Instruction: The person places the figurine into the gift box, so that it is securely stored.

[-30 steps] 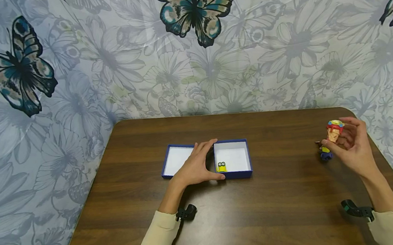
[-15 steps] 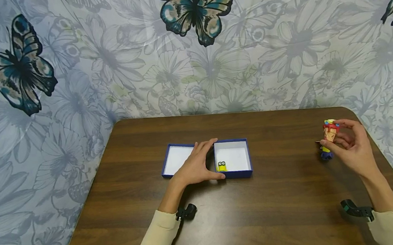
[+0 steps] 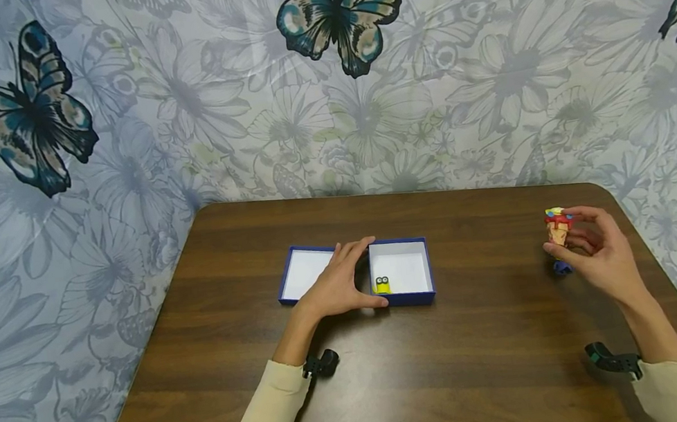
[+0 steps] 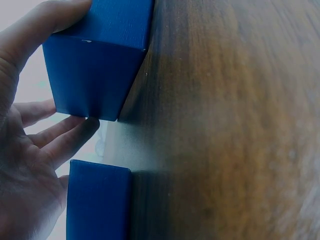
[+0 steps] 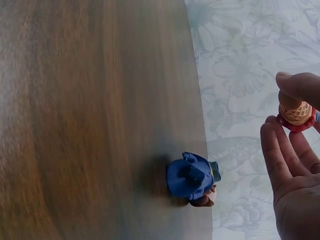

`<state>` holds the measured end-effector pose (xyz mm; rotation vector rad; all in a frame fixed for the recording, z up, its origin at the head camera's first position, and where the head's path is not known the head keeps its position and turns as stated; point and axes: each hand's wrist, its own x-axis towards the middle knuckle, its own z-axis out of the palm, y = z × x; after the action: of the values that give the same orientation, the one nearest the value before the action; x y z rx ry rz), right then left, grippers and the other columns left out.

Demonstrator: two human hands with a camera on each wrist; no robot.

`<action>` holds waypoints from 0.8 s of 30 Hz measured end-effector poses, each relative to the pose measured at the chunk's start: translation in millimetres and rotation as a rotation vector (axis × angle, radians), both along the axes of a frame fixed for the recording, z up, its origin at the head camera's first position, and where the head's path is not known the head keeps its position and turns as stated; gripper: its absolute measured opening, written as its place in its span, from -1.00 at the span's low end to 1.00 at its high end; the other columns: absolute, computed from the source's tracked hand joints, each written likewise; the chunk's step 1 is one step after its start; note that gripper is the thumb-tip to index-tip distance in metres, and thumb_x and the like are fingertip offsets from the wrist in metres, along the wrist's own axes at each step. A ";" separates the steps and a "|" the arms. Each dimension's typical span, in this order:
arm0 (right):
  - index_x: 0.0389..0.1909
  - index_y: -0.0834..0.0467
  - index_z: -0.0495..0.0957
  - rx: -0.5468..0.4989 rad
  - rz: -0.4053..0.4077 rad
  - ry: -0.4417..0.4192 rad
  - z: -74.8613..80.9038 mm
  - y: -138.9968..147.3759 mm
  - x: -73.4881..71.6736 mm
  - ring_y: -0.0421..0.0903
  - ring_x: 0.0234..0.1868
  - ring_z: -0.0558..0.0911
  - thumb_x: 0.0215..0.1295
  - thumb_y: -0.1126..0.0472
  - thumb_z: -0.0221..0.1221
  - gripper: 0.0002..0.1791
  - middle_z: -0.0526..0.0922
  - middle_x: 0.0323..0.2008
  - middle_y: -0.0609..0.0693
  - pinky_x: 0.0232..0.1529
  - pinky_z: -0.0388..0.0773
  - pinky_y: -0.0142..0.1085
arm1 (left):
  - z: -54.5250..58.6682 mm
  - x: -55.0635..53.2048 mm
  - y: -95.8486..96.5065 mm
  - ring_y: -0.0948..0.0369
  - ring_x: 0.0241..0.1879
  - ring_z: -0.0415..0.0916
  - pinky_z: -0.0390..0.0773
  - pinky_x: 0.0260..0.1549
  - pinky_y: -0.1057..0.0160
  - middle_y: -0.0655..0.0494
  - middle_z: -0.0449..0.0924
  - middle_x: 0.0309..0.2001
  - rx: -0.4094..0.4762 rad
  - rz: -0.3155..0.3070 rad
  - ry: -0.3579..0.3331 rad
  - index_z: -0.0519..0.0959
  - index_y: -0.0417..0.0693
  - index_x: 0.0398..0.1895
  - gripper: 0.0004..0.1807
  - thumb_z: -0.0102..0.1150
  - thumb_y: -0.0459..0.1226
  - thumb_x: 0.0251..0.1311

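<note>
My left hand [image 3: 336,286] grips the left side of a small blue box [image 3: 414,299] with a white inside, thumb at the near wall and fingers reaching to the far one. Inside, at the near left corner, is a yellow figure [image 3: 383,287] with two round eyes. In the left wrist view the thumb presses the blue box wall [image 4: 90,75]. Off to the right, my right hand [image 3: 603,252] pinches a toy ice cream cone [image 3: 557,233] with a red top, held above the table. Partly hidden behind it stands a blue figurine [image 3: 562,269], fuller in the right wrist view [image 5: 190,176].
A second shallow blue tray with white inside, like a lid [image 3: 303,275], lies left of the box, partly covered by my left hand. The brown wooden table [image 3: 458,378] ends at a patterned wall covering [image 3: 208,114] at the back. The figurine stands near the table's right side.
My right hand has carried the ice cream cone slightly left, so it now covers more of the blue figurine. The left hand and the box have stayed in place.
</note>
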<state>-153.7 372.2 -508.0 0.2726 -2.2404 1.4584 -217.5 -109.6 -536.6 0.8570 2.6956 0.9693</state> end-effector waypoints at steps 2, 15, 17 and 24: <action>0.40 0.43 0.42 0.051 -0.022 -0.011 -1.3 -1.5 -0.7 -0.41 -0.04 0.70 -0.04 0.76 0.43 -0.12 0.56 0.10 -0.16 0.02 0.67 -0.66 | 0.3 0.1 0.1 -0.01 0.70 0.15 -0.24 0.80 -0.10 -0.01 0.21 0.65 0.003 0.000 0.001 0.04 0.18 0.76 0.40 0.71 0.21 -0.10; 0.36 0.32 0.50 0.142 -0.040 -0.065 -0.8 -19.5 -6.3 -0.40 -0.03 0.64 0.04 0.59 0.52 -0.21 0.55 0.11 -0.18 -0.05 0.65 -0.70 | 1.1 0.1 0.2 0.01 0.70 0.16 -0.26 0.80 -0.08 0.01 0.22 0.65 0.000 0.004 -0.005 0.03 0.20 0.77 0.40 0.71 0.21 -0.10; 0.35 0.30 0.51 0.144 -0.042 -0.078 0.9 -22.6 -5.7 -0.39 -0.04 0.65 0.06 0.57 0.53 -0.22 0.57 0.10 -0.17 -0.06 0.64 -0.71 | 1.0 0.0 0.2 0.00 0.70 0.15 -0.25 0.80 -0.09 0.01 0.22 0.65 0.001 0.004 -0.006 0.03 0.19 0.77 0.40 0.71 0.21 -0.10; 0.38 0.27 0.51 0.181 -0.055 -0.104 2.1 -31.6 -4.5 -0.43 -0.05 0.64 0.09 0.51 0.55 -0.21 0.57 0.10 -0.13 -0.03 0.60 -0.74 | 0.7 0.0 0.0 -0.01 0.72 0.12 -0.24 0.79 -0.10 0.01 0.21 0.65 -0.007 0.002 -0.005 0.03 0.20 0.77 0.40 0.70 0.23 -0.10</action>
<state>-158.3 340.6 -505.8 0.1934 -2.4477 1.2705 -217.5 -109.6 -535.9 0.8496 2.6943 0.9611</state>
